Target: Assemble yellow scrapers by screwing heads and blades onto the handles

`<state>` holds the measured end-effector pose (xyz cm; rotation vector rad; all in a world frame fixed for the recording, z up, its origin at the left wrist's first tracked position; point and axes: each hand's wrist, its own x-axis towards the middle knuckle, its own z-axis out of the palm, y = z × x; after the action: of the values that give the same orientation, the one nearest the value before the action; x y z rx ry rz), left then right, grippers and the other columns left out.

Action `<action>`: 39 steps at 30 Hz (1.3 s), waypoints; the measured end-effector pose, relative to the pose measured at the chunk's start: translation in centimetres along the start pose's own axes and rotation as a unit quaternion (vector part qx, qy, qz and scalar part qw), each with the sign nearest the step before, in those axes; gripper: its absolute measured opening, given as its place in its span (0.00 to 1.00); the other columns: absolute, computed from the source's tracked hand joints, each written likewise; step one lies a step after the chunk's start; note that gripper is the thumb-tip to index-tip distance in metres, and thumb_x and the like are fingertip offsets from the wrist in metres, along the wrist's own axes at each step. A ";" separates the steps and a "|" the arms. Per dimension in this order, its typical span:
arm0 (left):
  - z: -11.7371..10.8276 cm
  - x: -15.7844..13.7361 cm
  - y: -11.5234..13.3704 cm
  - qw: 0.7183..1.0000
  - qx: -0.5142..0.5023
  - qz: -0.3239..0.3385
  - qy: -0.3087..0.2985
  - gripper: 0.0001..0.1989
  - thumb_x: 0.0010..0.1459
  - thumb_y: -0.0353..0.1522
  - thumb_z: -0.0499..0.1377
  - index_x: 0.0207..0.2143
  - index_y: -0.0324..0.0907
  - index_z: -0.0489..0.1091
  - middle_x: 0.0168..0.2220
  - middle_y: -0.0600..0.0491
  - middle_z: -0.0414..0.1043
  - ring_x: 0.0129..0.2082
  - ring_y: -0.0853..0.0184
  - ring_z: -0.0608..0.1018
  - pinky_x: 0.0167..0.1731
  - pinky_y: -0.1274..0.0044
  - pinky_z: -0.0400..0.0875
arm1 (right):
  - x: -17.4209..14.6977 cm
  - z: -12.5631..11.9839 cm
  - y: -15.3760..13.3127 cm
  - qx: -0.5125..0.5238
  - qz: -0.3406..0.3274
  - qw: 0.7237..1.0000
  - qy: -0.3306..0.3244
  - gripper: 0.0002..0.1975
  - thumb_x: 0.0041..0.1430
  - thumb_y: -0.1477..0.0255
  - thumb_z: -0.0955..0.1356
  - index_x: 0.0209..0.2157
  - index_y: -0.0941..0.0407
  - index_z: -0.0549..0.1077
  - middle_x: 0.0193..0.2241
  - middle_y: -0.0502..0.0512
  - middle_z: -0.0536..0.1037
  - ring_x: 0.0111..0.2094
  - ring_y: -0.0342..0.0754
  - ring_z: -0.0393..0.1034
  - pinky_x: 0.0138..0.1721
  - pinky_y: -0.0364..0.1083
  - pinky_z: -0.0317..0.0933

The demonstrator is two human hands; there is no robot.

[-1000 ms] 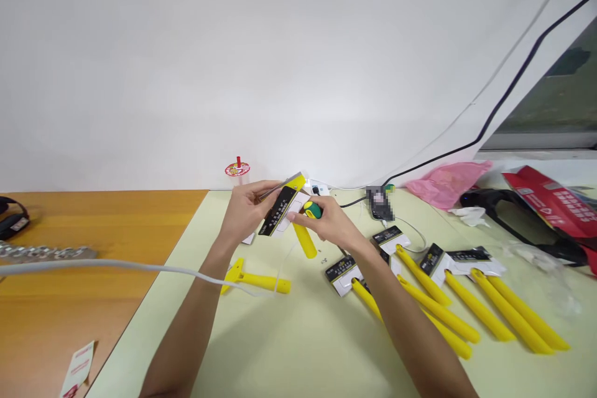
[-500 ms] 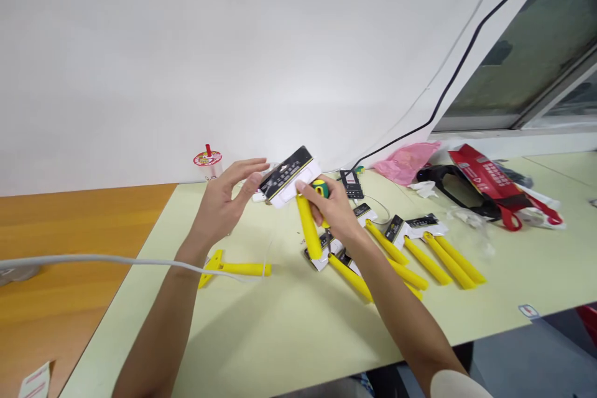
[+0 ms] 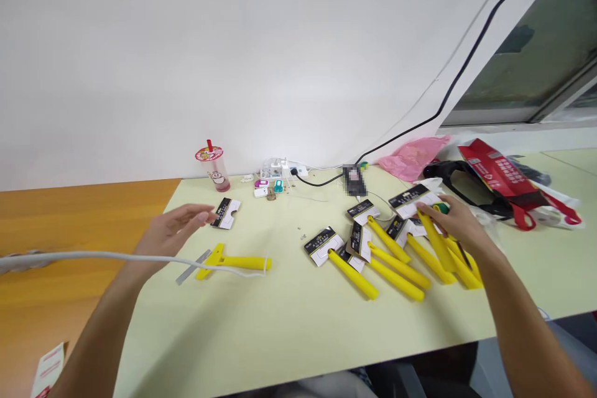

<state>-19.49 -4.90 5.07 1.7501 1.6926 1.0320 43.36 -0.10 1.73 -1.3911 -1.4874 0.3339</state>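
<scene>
My right hand (image 3: 457,221) grips a yellow-handled scraper (image 3: 437,242) whose head is covered by a black-and-white card. A green-and-yellow screwdriver (image 3: 441,207) is in the same hand, its dark shaft pointing down. Both are over the pile of carded yellow scrapers (image 3: 396,280) on the table. At the left, my left hand (image 3: 180,230) is open, fingers stretched toward a loose black-and-white card (image 3: 226,213); whether they touch it I cannot tell. Below that card lies a scraper without a card (image 3: 242,262), its metal blade (image 3: 192,267) bare.
A grey cable (image 3: 116,255) crosses in front of my left forearm. Against the wall stand a cup with a red straw (image 3: 219,174) and a power strip (image 3: 276,168) with small plastic items. A pink bag (image 3: 413,158) and a red package (image 3: 499,177) lie at the right.
My right hand has moved right with the carded scraper and screwdriver, from mid-table to above the pile. My left hand has moved left, away from that scraper, toward the loose card.
</scene>
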 end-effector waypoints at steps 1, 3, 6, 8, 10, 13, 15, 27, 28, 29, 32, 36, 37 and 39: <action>-0.1 -0.7 -1.7 0.999 0.031 -0.022 -0.017 0.30 0.64 0.60 0.64 0.52 0.49 0.84 0.51 0.45 0.87 0.53 0.48 0.87 0.53 0.63 0.83 | -0.3 -0.5 1.2 -0.039 0.107 0.993 -0.030 0.17 0.51 0.64 0.83 0.29 0.51 0.74 0.10 0.51 0.70 0.07 0.51 0.63 0.11 0.48 0.46; 0.0 -2.4 -4.7 0.994 0.080 -0.044 -0.052 0.30 0.64 0.60 0.63 0.55 0.50 0.83 0.58 0.45 0.84 0.59 0.46 0.84 0.56 0.61 0.81 | -0.9 -1.0 3.1 -0.079 0.213 0.974 -0.026 0.16 0.52 0.63 0.82 0.30 0.50 0.74 0.12 0.54 0.72 0.08 0.55 0.66 0.12 0.50 0.49; 0.5 -4.8 -7.9 0.987 0.126 -0.082 -0.053 0.35 0.63 0.59 0.64 0.64 0.51 0.77 0.65 0.44 0.79 0.67 0.42 0.78 0.60 0.56 0.79 | -1.2 -1.2 5.2 -0.126 0.263 0.956 -0.041 0.16 0.49 0.61 0.82 0.30 0.49 0.74 0.14 0.53 0.73 0.11 0.56 0.67 0.16 0.52 0.54; 1.2 -6.2 -9.3 0.986 0.131 -0.090 -0.052 0.38 0.65 0.58 0.64 0.70 0.50 0.71 0.71 0.43 0.72 0.71 0.41 0.73 0.65 0.53 0.75 | -1.0 -1.1 6.0 -0.164 0.234 0.958 -0.028 0.18 0.47 0.61 0.83 0.28 0.48 0.73 0.14 0.51 0.70 0.11 0.54 0.64 0.18 0.52 0.53; 2.2 -7.3 -10.2 0.988 0.117 -0.088 -0.056 0.40 0.66 0.56 0.64 0.73 0.48 0.67 0.75 0.42 0.66 0.74 0.42 0.69 0.69 0.52 0.70 | -0.7 -0.6 5.9 -0.213 0.175 0.961 0.021 0.21 0.45 0.61 0.84 0.25 0.46 0.70 0.14 0.49 0.66 0.12 0.50 0.58 0.20 0.52 0.49; 4.2 -8.5 -10.8 0.991 0.086 -0.076 -0.062 0.40 0.67 0.55 0.63 0.74 0.47 0.65 0.76 0.43 0.64 0.76 0.45 0.67 0.73 0.53 0.64 | -1.3 1.3 3.3 -0.261 0.103 0.959 0.044 0.21 0.46 0.60 0.85 0.27 0.47 0.71 0.20 0.54 0.73 0.15 0.50 0.59 0.23 0.52 0.50; 5.4 -8.9 -10.8 0.993 0.079 -0.061 -0.056 0.37 0.68 0.54 0.61 0.73 0.50 0.66 0.76 0.46 0.64 0.77 0.48 0.65 0.76 0.54 0.61 | -3.0 3.4 0.1 -0.215 0.088 0.972 -0.031 0.17 0.54 0.56 0.82 0.35 0.49 0.78 0.28 0.61 0.82 0.19 0.54 0.68 0.25 0.55 0.58; 7.8 -9.5 -10.0 0.998 0.030 -0.044 -0.036 0.29 0.70 0.51 0.58 0.67 0.47 0.73 0.69 0.46 0.75 0.70 0.51 0.76 0.72 0.58 0.68 | -15.3 21.1 -14.7 -0.093 -0.119 0.845 -0.513 0.16 0.77 0.60 0.71 0.56 0.55 0.78 0.51 0.62 0.82 0.51 0.60 0.81 0.52 0.54 0.70; 8.0 -9.6 -10.0 0.998 0.028 -0.040 -0.038 0.29 0.70 0.50 0.58 0.66 0.47 0.74 0.69 0.46 0.76 0.70 0.51 0.76 0.72 0.58 0.68 | -15.7 22.4 -15.2 -0.108 -0.127 0.838 -0.519 0.17 0.77 0.59 0.71 0.57 0.56 0.77 0.52 0.63 0.81 0.50 0.60 0.81 0.51 0.53 0.71; 8.2 -9.7 -10.1 0.998 0.027 -0.036 -0.040 0.28 0.70 0.50 0.58 0.66 0.47 0.74 0.68 0.46 0.76 0.70 0.51 0.76 0.72 0.57 0.68 | -16.2 23.6 -15.6 -0.125 -0.133 0.830 -0.527 0.19 0.76 0.57 0.71 0.57 0.57 0.77 0.53 0.63 0.80 0.48 0.60 0.81 0.49 0.53 0.71; 8.8 -9.8 -10.0 0.998 0.024 -0.026 -0.045 0.27 0.71 0.48 0.57 0.65 0.47 0.75 0.68 0.47 0.76 0.69 0.50 0.77 0.72 0.56 0.69 | -17.4 26.7 -16.3 -0.155 -0.159 0.808 -0.546 0.28 0.73 0.50 0.72 0.57 0.60 0.75 0.54 0.68 0.79 0.47 0.65 0.81 0.46 0.55 0.72; 8.8 -10.0 -10.0 0.998 0.023 -0.015 -0.049 0.26 0.71 0.49 0.57 0.65 0.49 0.74 0.67 0.48 0.77 0.68 0.50 0.78 0.70 0.56 0.71 | -17.9 28.3 -17.0 -0.181 -0.171 0.800 -0.545 0.22 0.75 0.57 0.70 0.55 0.62 0.74 0.53 0.69 0.79 0.49 0.65 0.80 0.45 0.54 0.70; 8.7 -10.1 -10.1 0.998 0.024 -0.013 -0.050 0.26 0.71 0.49 0.58 0.65 0.49 0.74 0.67 0.48 0.77 0.68 0.51 0.78 0.70 0.56 0.72 | -17.8 28.1 -17.2 -0.185 -0.164 0.799 -0.549 0.19 0.75 0.60 0.69 0.55 0.62 0.74 0.52 0.69 0.80 0.49 0.64 0.80 0.45 0.54 0.69; 8.2 -10.1 -10.5 0.998 0.035 -0.007 -0.042 0.26 0.68 0.50 0.62 0.64 0.50 0.75 0.67 0.47 0.77 0.68 0.49 0.76 0.69 0.55 0.71 | -17.1 27.0 -17.4 -0.181 -0.140 0.796 -0.560 0.17 0.73 0.63 0.70 0.54 0.61 0.74 0.50 0.68 0.82 0.50 0.63 0.80 0.46 0.53 0.68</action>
<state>-18.83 -12.46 -9.84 1.7975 1.7053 0.8908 8.50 -8.51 -4.80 -1.2409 -2.8248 0.7995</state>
